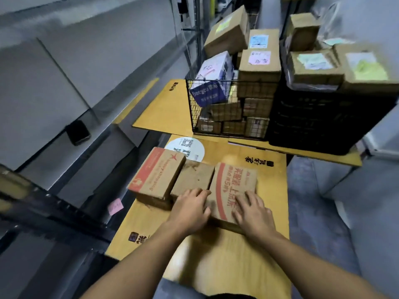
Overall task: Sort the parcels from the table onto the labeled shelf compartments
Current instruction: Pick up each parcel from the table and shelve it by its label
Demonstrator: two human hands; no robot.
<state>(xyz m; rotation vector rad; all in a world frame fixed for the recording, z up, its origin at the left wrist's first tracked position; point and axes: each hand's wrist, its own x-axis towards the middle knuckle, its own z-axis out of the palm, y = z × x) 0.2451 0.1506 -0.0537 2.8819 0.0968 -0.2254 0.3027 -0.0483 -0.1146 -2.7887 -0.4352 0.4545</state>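
Three cardboard parcels lie side by side on the yellow table (216, 266). On the left is a box with red "happy shopping" print (156, 175), in the middle a plain brown box (194, 176), on the right a box with red Chinese lettering (232, 182). My left hand (190, 209) rests with spread fingers at the near end of the plain box, along the seam with the right box. My right hand (252, 212) lies flat on the near right part of the lettered box. The grey shelf (54, 87) runs along the left.
A black wire basket (192, 104) full of parcels stands at the table's far end, next to a black crate (323, 121) stacked with labelled boxes. A dark phone (78, 132) and a pink sticky note (115, 206) sit on the shelf. Grey floor lies to the right.
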